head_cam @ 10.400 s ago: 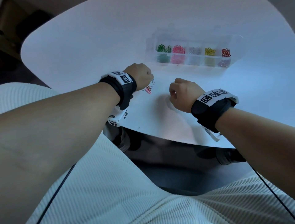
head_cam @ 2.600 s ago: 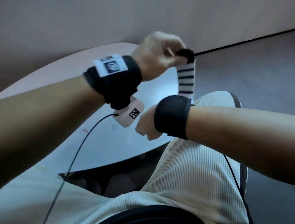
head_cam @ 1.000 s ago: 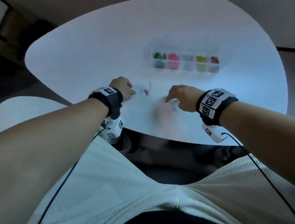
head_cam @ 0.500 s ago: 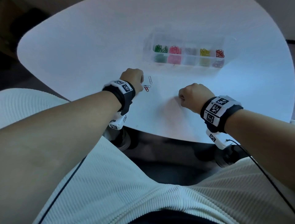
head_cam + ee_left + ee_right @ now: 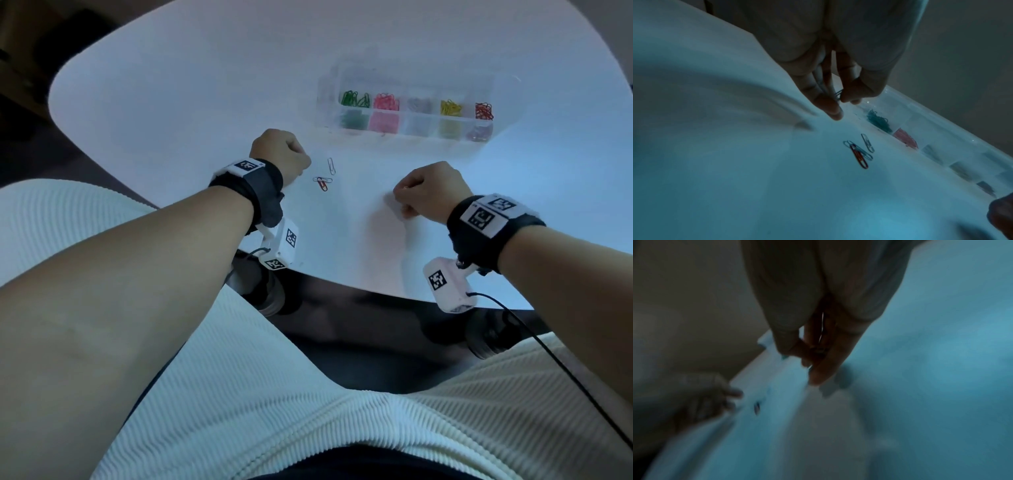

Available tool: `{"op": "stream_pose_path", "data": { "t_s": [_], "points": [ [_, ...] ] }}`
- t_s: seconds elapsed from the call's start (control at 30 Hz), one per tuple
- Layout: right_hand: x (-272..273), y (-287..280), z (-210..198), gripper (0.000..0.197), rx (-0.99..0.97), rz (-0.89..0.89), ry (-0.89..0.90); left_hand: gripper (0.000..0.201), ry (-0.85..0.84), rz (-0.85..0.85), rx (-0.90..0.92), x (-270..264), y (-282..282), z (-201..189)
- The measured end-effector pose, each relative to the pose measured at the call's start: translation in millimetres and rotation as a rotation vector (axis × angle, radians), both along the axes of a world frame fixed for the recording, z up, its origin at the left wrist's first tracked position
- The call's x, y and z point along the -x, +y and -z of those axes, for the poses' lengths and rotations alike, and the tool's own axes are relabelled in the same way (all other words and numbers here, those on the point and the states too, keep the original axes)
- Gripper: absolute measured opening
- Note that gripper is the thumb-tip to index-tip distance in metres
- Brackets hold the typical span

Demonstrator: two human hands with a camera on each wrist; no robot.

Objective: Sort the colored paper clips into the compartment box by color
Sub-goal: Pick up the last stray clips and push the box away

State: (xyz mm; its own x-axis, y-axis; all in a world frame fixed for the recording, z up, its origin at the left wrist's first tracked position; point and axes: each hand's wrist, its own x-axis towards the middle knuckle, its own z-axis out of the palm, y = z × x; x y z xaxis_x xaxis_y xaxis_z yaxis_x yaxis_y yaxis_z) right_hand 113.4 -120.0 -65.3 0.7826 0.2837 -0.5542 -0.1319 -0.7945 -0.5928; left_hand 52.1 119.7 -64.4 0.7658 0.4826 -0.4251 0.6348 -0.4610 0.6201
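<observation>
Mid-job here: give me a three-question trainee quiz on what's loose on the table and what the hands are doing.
1. True or false: the compartment box has its clear lid shut.
2. How many paper clips lie loose on the table beside the left hand?
3. What lies across the red clip? A) a silver clip B) a green clip C) nothing

Key
1. False; it stands open.
2. Three: the red clip, the silver clip crossing it, and the lone silver clip.
3. A

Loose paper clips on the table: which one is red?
The red clip lies crossed over a silver clip; the other silver clip lies apart, nearer the compartment box.
</observation>
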Motion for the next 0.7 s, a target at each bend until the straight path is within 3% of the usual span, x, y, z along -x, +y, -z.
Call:
{"op": "stream_pose_path", "data": {
  "t_s": [0.13,0.2,0.33,0.4,0.53,0.7],
  "points": [
    [-0.9,11.5,-7.9,0.014,-0.388,0.307,0.383,0.024,-0.023,-0.006,0.031,1.9,-3.3,3.0],
    [-1.4,20.7,-10.4,0.022,-0.476,0.364,0.488,0.029,-0.008,0.049,0.017,0.7,-6.6,5.5],
    [-3.2,43.4,-12.5,0.024,-0.494,0.351,0.589,0.016,0.023,0.225,-0.078,1.0,-12.9,10.9],
    [-5.0,59.3,-13.2,0.028,-0.347,0.193,0.444,0.015,0.051,0.328,-0.137,1.5,-13.5,14.4],
    [-10.0,83.5,-6.7,0.023,0.217,-0.395,-0.209,0.019,0.049,0.45,-0.235,-0.7,-12.4,17.0],
    [-12.1,97.6,5.4,0.033,0.322,-0.513,-0.415,0.018,0.078,0.449,-0.259,-4.5,-16.2,15.1]
  ]
}}
